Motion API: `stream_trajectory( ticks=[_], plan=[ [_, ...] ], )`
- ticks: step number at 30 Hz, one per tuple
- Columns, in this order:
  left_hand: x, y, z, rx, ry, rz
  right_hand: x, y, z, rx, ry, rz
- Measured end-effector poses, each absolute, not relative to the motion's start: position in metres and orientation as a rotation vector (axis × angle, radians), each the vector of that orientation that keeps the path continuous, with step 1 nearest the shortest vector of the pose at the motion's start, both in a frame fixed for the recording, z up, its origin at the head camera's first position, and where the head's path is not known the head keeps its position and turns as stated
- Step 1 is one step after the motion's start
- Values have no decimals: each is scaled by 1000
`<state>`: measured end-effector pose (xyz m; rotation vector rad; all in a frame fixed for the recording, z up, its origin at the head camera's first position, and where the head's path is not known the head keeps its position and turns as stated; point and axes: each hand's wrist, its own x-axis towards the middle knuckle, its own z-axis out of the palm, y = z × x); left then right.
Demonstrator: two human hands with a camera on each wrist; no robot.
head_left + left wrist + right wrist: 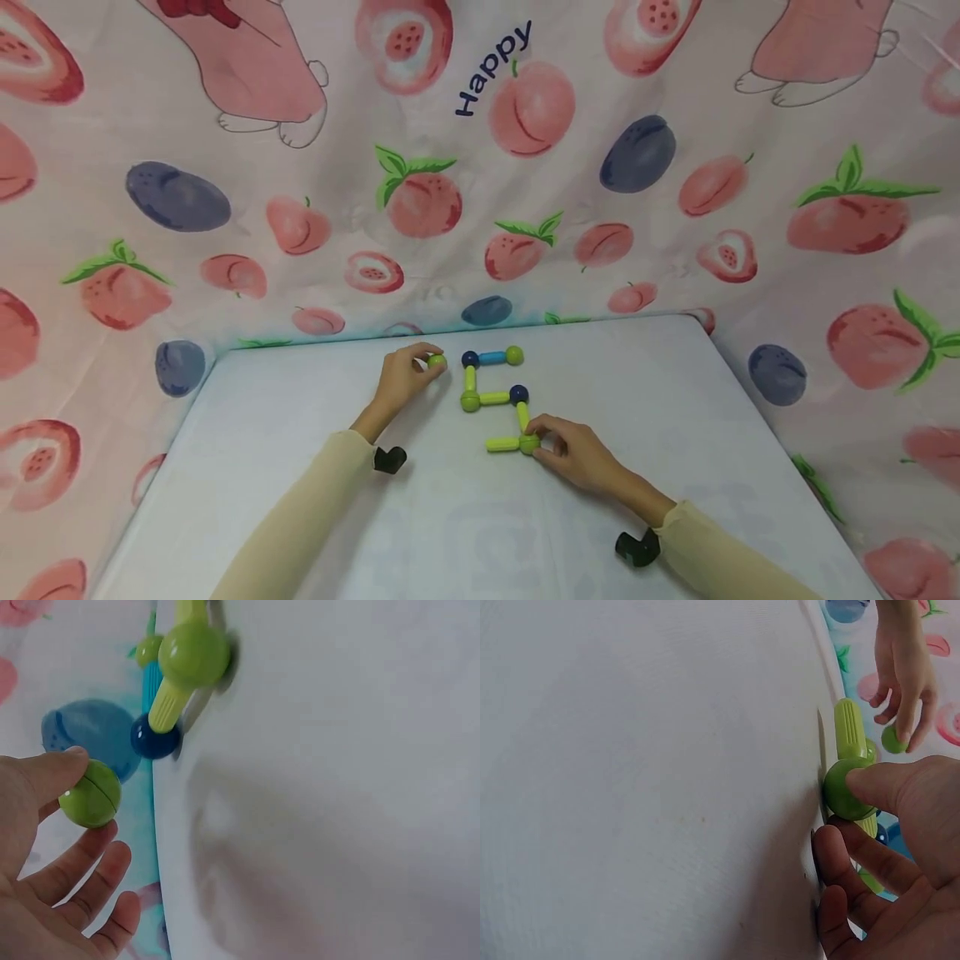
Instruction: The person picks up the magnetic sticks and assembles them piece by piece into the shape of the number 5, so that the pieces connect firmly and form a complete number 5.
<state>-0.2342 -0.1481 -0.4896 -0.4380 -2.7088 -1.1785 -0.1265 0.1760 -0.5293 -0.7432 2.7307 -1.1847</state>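
Observation:
My left hand (406, 377) pinches a loose green ball (90, 793) between thumb and fingertips, above the table and left of a zigzag chain of balls and rods. The chain's top runs from a green ball (513, 355) along a blue rod (492, 358) to a dark blue ball (470, 359). Yellow-green rods link that to a green ball (470, 401), then another dark blue ball (519, 394). At the lower corner, my right hand (581, 452) pinches a green ball (847, 789). From this ball a yellow-green rod (502, 445) points left with a bare end.
The chain lies on a white-covered table (300, 533), toward its far edge. Behind and beside the table hangs a fruit-print cloth (480, 192). A black strap piece (390, 460) sits by the left cuff and another black piece (637, 548) by the right cuff.

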Motion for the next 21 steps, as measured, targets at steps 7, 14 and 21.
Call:
stream_trajectory(
  ticks=[7,14,21],
  plan=[
    [-198,-143,-492,-479,-2723,-1233,-125,177,-527,-731,2722,-1198],
    [-165,-133,-505,-568,-2730,-1316,-126,177,-528,-732,2714,-1201],
    [-149,-129,-519,-639,-2764,-1342,-127,176,-527,-733,2720,-1197]
  ],
)
